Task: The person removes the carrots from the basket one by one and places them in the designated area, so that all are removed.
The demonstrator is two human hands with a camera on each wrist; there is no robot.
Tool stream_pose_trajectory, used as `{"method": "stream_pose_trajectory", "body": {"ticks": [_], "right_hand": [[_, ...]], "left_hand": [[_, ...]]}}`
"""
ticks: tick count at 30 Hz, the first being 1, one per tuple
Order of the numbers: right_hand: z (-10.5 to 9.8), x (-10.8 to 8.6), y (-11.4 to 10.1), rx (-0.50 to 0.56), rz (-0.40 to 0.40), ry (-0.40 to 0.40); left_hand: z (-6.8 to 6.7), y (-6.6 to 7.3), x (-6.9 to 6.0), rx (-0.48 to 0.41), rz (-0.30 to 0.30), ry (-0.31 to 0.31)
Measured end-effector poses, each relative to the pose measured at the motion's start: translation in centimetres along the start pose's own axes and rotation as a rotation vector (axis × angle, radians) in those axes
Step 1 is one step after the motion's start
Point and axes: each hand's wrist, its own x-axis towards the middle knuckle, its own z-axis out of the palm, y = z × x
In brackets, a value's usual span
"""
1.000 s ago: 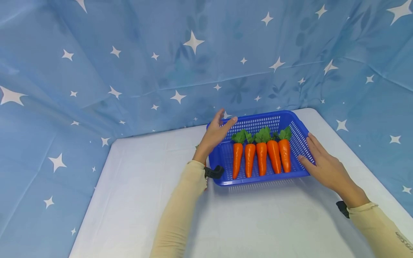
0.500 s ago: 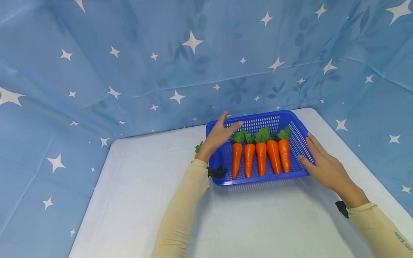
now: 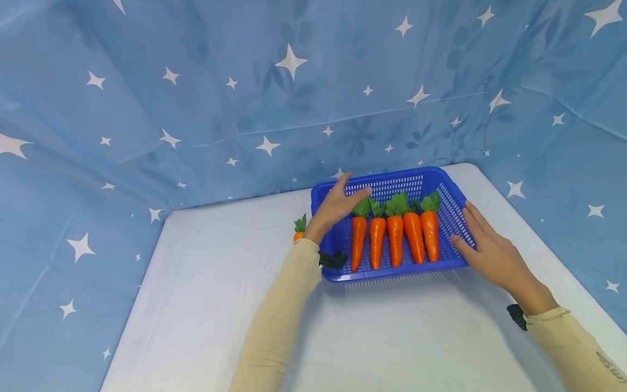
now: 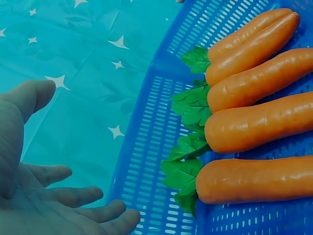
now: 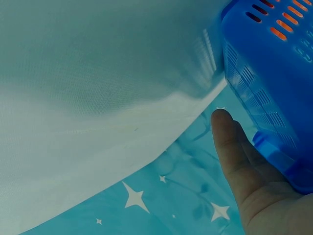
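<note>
A blue perforated plastic basket (image 3: 397, 272) stands on the white table with several orange carrots (image 3: 395, 242) laid side by side in it, green tops toward the back. My left hand (image 3: 335, 206) is over the basket's left end, thumb and fingers spread and holding nothing; in the left wrist view its fingers (image 4: 80, 198) reach near the perforated wall. Along the right rim lies my right hand (image 3: 495, 256), its fingers straight on the outside and its thumb toward the inside. Another carrot (image 3: 299, 236) lies left of the basket, mostly hidden by my left forearm.
The white table (image 3: 220, 283) extends to the left and in front of the basket. A blue curtain with white stars (image 3: 245, 81) hangs close behind the basket and along both sides. Each wrist wears a black strap (image 3: 333, 259).
My left hand has shifted slightly right and toward me over the basket, showing more of the outside carrot's leaves. My right hand, the basket and the carrots inside stay in place.
</note>
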Motion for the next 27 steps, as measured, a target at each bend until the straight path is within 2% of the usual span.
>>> {"method": "stream_pose_trajectory", "body": {"ticks": [5, 17, 27], "right_hand": [[-0.1, 0.0, -0.1, 0.002, 0.002, -0.003], [-0.1, 0.0, -0.2, 0.009, 0.009, -0.008], [-0.1, 0.0, -0.2, 0.014, 0.006, -0.001]], "left_hand": [[0.2, -0.1, 0.4, 0.004, -0.004, 0.004], [0.8, -0.4, 1.2, 0.024, -0.029, -0.033], [1.4, -1.3, 1.5, 0.049, -0.084, -0.045]]}}
